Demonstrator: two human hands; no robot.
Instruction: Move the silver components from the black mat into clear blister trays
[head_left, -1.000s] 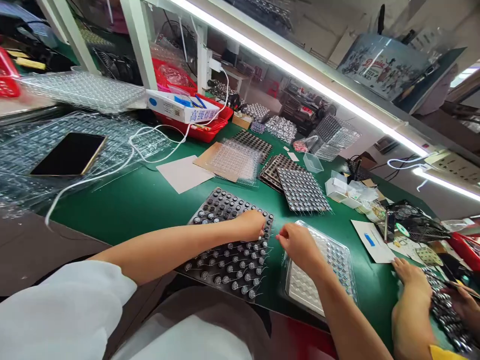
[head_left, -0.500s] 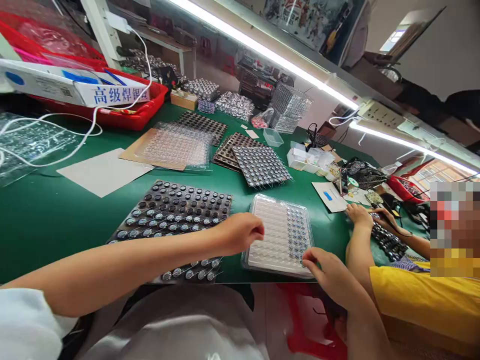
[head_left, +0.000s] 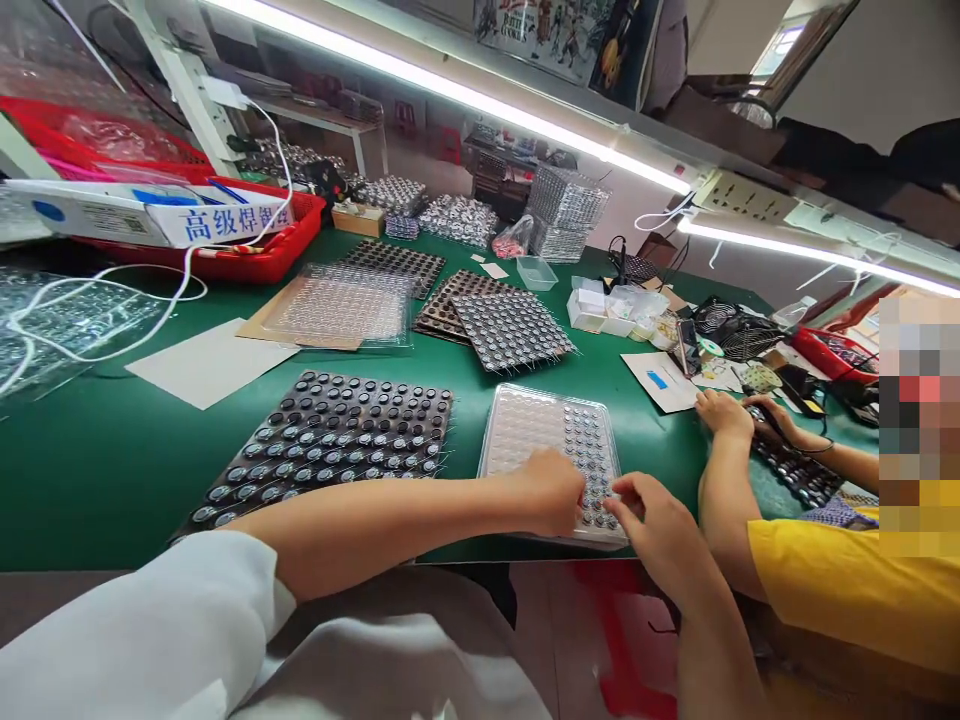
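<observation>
My left hand (head_left: 553,490) is closed over the lower part of a clear blister tray (head_left: 517,425), and whatever its fingertips pinch is hidden. At the tray's lower right edge, my right hand (head_left: 651,510) has thumb and forefinger drawn together; anything between them is too small to make out. Several round metal parts (head_left: 581,430) fill the tray's right columns, while its left pockets look pale and unfilled. Left of the tray, partly under my left forearm, lies a dark board (head_left: 360,415) with rows of round parts and thin wires.
Behind are another board of parts (head_left: 514,330), stacked clear trays (head_left: 330,305) and a white sheet (head_left: 214,362). A red basket (head_left: 281,255) stands at back left. A co-worker's hands (head_left: 724,415) work at the right beside cables and tools.
My left hand has moved right, from the tray's left edge to its lower right part. My right hand stays near the tray's right edge. The head view has shifted slightly.
</observation>
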